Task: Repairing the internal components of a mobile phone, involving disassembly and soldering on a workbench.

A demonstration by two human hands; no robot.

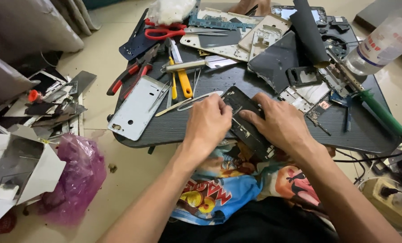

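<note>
Head view: a stripped black phone frame point(248, 122) is laid at the near edge of the dark worktop point(201, 130), so it's braced flat. It's pinned by the right hand point(280, 123), fingers spread, nothing gripped. The left hand point(206, 123) is curled at its top end; whether a tool is pinched can't be told. Tweezers point(189, 102), a yellow-handled tool point(183, 83) and red scissors point(167, 32) are kept just beyond.

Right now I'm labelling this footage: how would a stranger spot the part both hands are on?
Find the dark work board crowded with tools. At its near edge, the left hand and right hand press on a black phone frame lying diagonally. Unlike the silver back cover nearby, it is dark.
</note>
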